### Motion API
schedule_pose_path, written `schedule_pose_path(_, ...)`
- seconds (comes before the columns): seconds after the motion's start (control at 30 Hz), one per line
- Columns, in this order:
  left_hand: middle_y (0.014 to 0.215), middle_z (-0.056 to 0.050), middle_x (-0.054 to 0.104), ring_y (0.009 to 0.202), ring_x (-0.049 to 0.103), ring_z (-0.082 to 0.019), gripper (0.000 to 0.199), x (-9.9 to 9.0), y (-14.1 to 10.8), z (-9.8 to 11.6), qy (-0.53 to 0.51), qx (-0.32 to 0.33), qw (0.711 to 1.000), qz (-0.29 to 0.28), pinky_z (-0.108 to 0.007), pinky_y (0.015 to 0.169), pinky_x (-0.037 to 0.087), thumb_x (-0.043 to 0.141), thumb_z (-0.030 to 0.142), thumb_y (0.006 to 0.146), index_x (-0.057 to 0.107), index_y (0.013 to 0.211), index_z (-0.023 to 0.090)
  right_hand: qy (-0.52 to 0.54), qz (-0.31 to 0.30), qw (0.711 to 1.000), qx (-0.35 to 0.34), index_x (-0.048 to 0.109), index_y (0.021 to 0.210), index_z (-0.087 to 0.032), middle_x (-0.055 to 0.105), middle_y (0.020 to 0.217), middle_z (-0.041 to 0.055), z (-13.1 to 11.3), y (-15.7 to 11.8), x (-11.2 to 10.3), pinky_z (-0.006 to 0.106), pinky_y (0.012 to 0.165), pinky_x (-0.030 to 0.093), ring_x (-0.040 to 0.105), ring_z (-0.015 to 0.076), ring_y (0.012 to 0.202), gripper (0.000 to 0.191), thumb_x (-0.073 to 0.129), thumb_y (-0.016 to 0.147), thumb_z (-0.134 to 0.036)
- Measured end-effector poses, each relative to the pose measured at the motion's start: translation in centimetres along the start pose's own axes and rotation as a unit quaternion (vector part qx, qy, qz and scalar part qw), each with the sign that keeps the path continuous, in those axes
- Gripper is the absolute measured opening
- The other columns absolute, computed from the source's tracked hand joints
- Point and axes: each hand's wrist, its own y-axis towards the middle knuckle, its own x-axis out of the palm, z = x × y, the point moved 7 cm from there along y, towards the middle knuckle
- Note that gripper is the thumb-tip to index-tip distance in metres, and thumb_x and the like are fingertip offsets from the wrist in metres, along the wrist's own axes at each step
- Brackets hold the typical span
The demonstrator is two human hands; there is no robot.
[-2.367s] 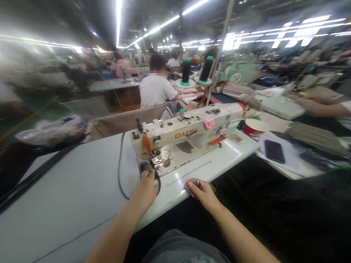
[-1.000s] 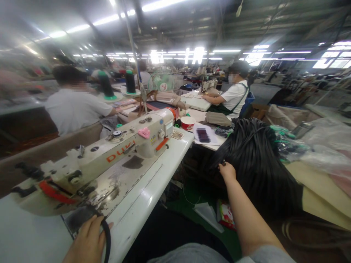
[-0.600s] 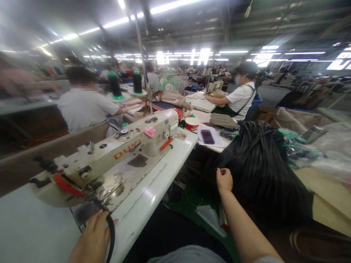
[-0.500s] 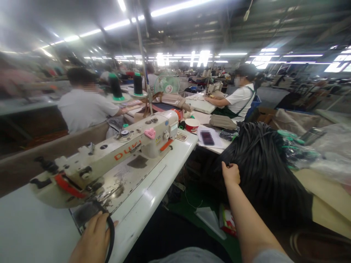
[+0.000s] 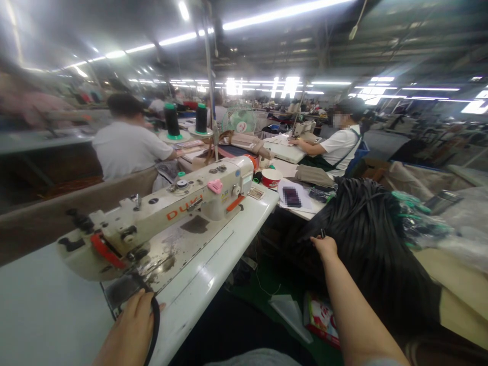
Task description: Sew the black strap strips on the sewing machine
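White desk (image 5: 213,274), largest item, is carrying a cream industrial sewing machine (image 5: 168,216) lying along it, needle end toward the wearer so that work can be fed from the near edge. Heap of black cords (image 5: 366,244), next in bulk, is lying piled to the right of the desk, near enough for the seated person to draw from it without rising. Two co-workers in white shirts are sitting at neighbouring desks behind and to the right, apart from the wearer's own hands. Two dark thread cones (image 5: 186,121) on green bases are standing upright behind the machine, seemingly placed high so thread can run down to it. Red-rimmed cup (image 5: 271,178) and a dark phone (image 5: 292,196) on paper are lying on the adjoining surface beyond the machine. Right hand (image 5: 325,247) is reaching out to the heap, fingers closing on the end of one cord at the pile's near edge; how firm the pinch is cannot be told. Left hand (image 5: 131,333) is resting at the desk's near edge just before the needle plate, curled around a thin black cord (image 5: 154,325) that is looping down past the palm, held there close to the needle.
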Motion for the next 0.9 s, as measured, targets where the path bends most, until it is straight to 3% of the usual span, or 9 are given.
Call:
schedule_pose_path(0.1, 0.129, -0.011, 0.064, 0.109, 0.066, -0.023, 0.036, 0.1, 0.0, 0.2, 0.0, 0.009, 1.0, 0.003, -0.044, 0.094, 0.058, 0.063, 0.041, 0.099, 0.063, 0.127, 0.018, 0.053, -0.055, 0.997, 0.022, 0.068, 0.108, -0.015, 0.07, 0.105, 0.0042, 1.4, -3.8, 4.4, 0.036, 0.081, 0.06, 0.069, 0.0175, 0.09, 0.021, 0.069, 0.099, -0.034)
schedule_pose_path(0.2, 0.126, -0.013, 0.065, 0.103, 0.068, -0.027, 0.027, 0.1, 0.0, 0.2, 0.0, 0.017, 1.0, 0.009, -0.042, 0.09, 0.057, 0.058, 0.036, 0.098, 0.067, 0.116, 0.019, 0.117, -0.107, 0.987, 0.027, 0.068, 0.096, -0.014, 0.07, 0.093, 0.0011, 2.5, -9.7, 9.8, 0.031, 0.076, 0.059, 0.068, 0.0146, 0.082, 0.016, 0.071, 0.098, -0.03)
schedule_pose_path(0.27, 0.125, -0.015, 0.066, 0.104, 0.069, -0.03, 0.025, 0.3, 0.0, 0.2, 0.003, 0.022, 1.0, 0.011, -0.042, 0.091, 0.057, 0.055, 0.034, 0.096, 0.068, 0.112, 0.02, 0.157, -0.145, 0.976, 0.038, 0.067, 0.087, -0.014, 0.068, 0.081, -0.0019, 3.1, -13.4, 13.1, 0.026, 0.067, 0.057, 0.065, 0.0118, 0.069, 0.02, 0.072, 0.096, -0.03)
schedule_pose_path(0.33, 0.125, -0.015, 0.065, 0.105, 0.069, -0.03, 0.026, 0.6, 0.0, 0.1, 0.007, 0.024, 1.0, 0.011, -0.041, 0.092, 0.056, 0.053, 0.035, 0.096, 0.067, 0.112, 0.02, 0.196, -0.173, 0.964, 0.054, 0.066, 0.083, -0.014, 0.064, 0.07, -0.0048, 3.6, -15.6, 15.0, 0.023, 0.057, 0.052, 0.06, 0.009, 0.056, 0.023, 0.073, 0.095, -0.032)
schedule_pose_path(0.43, 0.127, -0.019, 0.064, 0.106, 0.069, -0.03, 0.032, 1.3, -0.2, -0.2, 0.022, 0.033, 0.999, 0.014, -0.041, 0.095, 0.055, 0.049, 0.038, 0.099, 0.065, 0.114, 0.015, 0.252, -0.161, 0.951, 0.073, 0.064, 0.08, -0.016, 0.056, 0.056, -0.0084, 3.5, -14.4, 14.4, 0.021, 0.045, 0.042, 0.049, 0.0079, 0.043, 0.025, 0.075, 0.09, -0.037)
schedule_pose_path(0.57, 0.128, -0.018, 0.063, 0.116, 0.066, -0.03, 0.034, 2.2, -0.8, -0.4, 0.031, 0.07, 0.997, 0.014, -0.042, 0.101, 0.053, 0.043, 0.036, 0.1, 0.06, 0.121, 0.015, 0.307, -0.069, 0.945, 0.086, 0.063, 0.089, -0.02, 0.049, 0.049, -0.0096, 2.3, -8.4, 10.0, 0.023, 0.037, 0.028, 0.04, 0.0101, 0.036, 0.038, 0.065, 0.087, -0.058)
schedule_pose_path(0.63, 0.128, -0.017, 0.063, 0.117, 0.066, -0.031, 0.034, 2.4, -1.0, -0.8, 0.023, 0.07, 0.997, 0.011, -0.043, 0.102, 0.053, 0.043, 0.035, 0.1, 0.059, 0.123, 0.016, 0.314, -0.044, 0.944, 0.086, 0.064, 0.092, -0.021, 0.048, 0.048, -0.0092, 1.8, -6.9, 8.9, 0.023, 0.038, 0.027, 0.04, 0.0108, 0.035, 0.041, 0.058, 0.089, -0.061)
schedule_pose_path(0.73, 0.126, -0.016, 0.063, 0.115, 0.066, -0.031, 0.034, 2.5, -1.1, -0.9, 0.016, 0.071, 0.997, 0.005, -0.044, 0.101, 0.054, 0.043, 0.034, 0.098, 0.06, 0.122, 0.016, 0.307, -0.062, 0.946, 0.083, 0.068, 0.087, -0.019, 0.053, 0.047, -0.0061, 1.5, -8.9, 10.2, 0.023, 0.04, 0.03, 0.047, 0.0123, 0.038, 0.038, 0.063, 0.087, -0.057)
schedule_pose_path(0.9, 0.13, -0.02, 0.061, 0.115, 0.065, -0.032, 0.036, 2.7, -0.9, -0.6, 0.049, 0.077, 0.996, -0.011, -0.045, 0.099, 0.054, 0.04, 0.031, 0.1, 0.06, 0.123, 0.012, 0.282, -0.188, 0.936, 0.09, 0.069, 0.069, -0.015, 0.06, 0.05, -0.001, 2.3, -17.0, 15.9, 0.022, 0.041, 0.034, 0.057, 0.0137, 0.042, 0.023, 0.088, 0.066, -0.028)
